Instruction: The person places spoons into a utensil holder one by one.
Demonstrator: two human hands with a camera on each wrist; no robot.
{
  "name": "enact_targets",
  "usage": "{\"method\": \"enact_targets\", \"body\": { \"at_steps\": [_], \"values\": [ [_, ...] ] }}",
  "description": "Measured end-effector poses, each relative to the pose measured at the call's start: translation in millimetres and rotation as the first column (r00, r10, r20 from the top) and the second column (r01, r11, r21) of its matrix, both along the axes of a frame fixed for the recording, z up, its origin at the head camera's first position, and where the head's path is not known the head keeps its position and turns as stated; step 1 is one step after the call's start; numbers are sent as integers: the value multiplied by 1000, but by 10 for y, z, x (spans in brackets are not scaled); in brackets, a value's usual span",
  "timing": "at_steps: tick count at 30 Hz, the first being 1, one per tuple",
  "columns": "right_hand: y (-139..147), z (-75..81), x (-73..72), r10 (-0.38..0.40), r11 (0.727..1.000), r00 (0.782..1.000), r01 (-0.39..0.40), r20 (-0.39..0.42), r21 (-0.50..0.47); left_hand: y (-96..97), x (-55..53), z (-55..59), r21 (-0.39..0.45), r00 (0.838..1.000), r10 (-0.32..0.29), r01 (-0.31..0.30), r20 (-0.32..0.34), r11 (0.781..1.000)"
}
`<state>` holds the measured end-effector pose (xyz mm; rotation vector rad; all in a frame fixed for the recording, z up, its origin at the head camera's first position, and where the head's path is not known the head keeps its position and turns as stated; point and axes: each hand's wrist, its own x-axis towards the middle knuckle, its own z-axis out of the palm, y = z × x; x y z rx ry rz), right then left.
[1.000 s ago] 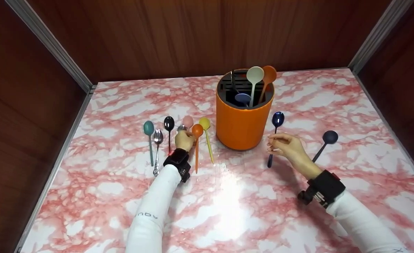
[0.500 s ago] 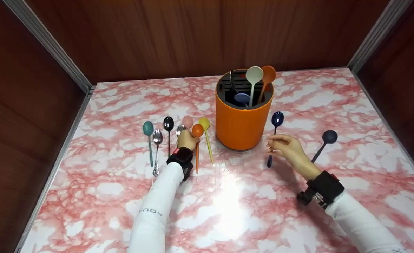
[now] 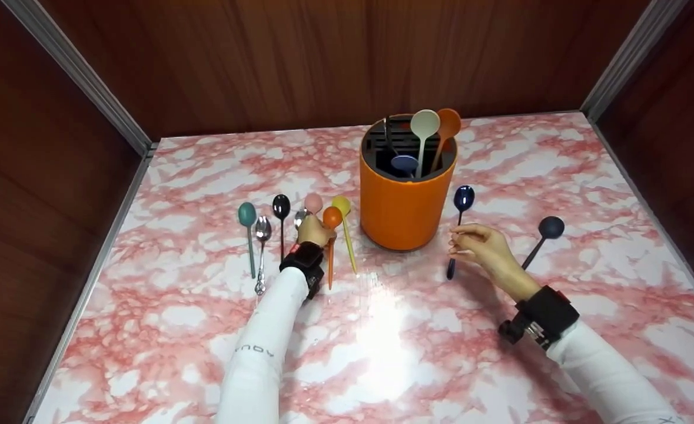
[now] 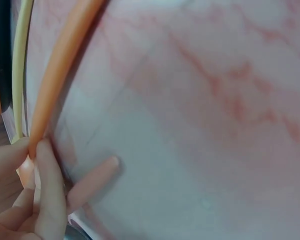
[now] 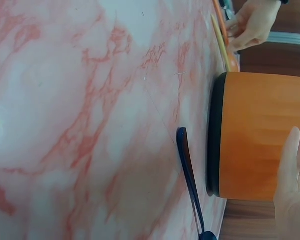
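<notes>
In the head view my left hand (image 3: 316, 231) is among the spoons at centre left. Its thumb and finger pinch the orange spoon (image 3: 332, 217) just below the bowl; the left wrist view shows the grip on the orange handle (image 4: 62, 70). Close by lie a yellow spoon (image 3: 341, 205), a pink spoon (image 3: 314, 203) and a silver spoon (image 3: 301, 219), the last two partly hidden by that hand. My right hand (image 3: 488, 253) hovers with loosely bent fingers over the handle of a glossy dark blue spoon (image 3: 464, 198), seemingly holding nothing.
An orange utensil holder (image 3: 405, 212) stands between the hands, with several utensils inside. Leftward lie a black spoon (image 3: 281, 206), an ornate silver utensil (image 3: 262, 228) and a teal spoon (image 3: 247, 214). A dark grey spoon (image 3: 551, 227) lies at right. Wooden walls (image 3: 264, 65) enclose the marbled table (image 3: 176, 365).
My left hand has shifted slightly right and closed its fingertips on the orange spoon, uncovering more of the silver spoon. My right hand has stayed nearly still.
</notes>
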<state>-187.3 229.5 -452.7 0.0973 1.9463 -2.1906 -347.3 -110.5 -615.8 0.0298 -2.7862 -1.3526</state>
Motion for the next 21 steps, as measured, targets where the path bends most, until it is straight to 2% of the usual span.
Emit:
{"method": "enact_targets", "body": {
  "at_steps": [3,5,8,11,15,17,19,21],
  "values": [
    [-1,-2,1,-6,1000,1000,6,4,-8,8,-19,-15,-10,999,14,-14,43,1000],
    [-5,-6,0,-6,1000,1000,7,8,-11,13,-37,-40,-26,998,27,-26,51,999],
    [-14,-16,2,-7,1000,1000,8,15,-11,23,-67,-81,-3,997,51,-51,53,999],
    [-23,-34,5,-8,1000,1000,8,16,-24,0,-208,-294,-3,995,73,-73,70,997],
    [-39,-59,6,-1,999,1000,2,8,-52,-62,-524,-808,134,987,80,-99,141,986],
    [-50,-69,7,1,998,1000,-1,3,-57,-89,-654,-1016,251,976,58,-112,212,961],
    [-65,-74,8,1,998,1000,-1,0,-66,-92,-719,-1126,350,962,46,-142,269,926],
    [-79,-81,8,0,997,1000,0,0,-75,-88,-721,-1128,403,955,38,-159,293,901]
  ]
}}
